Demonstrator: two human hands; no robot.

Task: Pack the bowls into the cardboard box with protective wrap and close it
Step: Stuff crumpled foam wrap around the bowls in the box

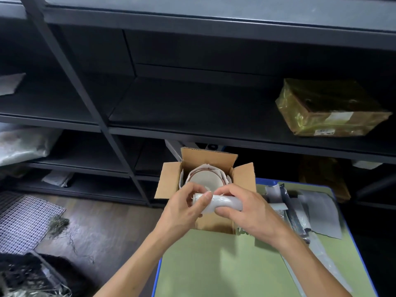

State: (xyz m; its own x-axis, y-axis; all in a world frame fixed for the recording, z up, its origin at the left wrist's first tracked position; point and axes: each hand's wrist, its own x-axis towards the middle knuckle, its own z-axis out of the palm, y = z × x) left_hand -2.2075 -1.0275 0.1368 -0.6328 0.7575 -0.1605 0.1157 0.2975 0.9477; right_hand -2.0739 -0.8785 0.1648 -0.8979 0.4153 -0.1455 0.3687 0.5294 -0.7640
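Tabletop (214,264): hands (184,211) (248,217) around wrap roll (225,202)

Dim room overall. Brightest area: green mat (214,264) below cardboard box (169,183), lit from above, soft shadow patch on it. Shelving (171,103) above box near black, detail lost. Glare on plastic-wrapped parcel (330,108) upper right of box. Shelf lines bow toward edges; slight blur throughout.

One view only is given, taken from a wide-angle camera worn on the head and aimed forward and down. The box (169,181) is seen close at centre; the desk (214,264) is framed at lower right, the shelves (192,103) are faced beyond, the floor (107,221) at left.
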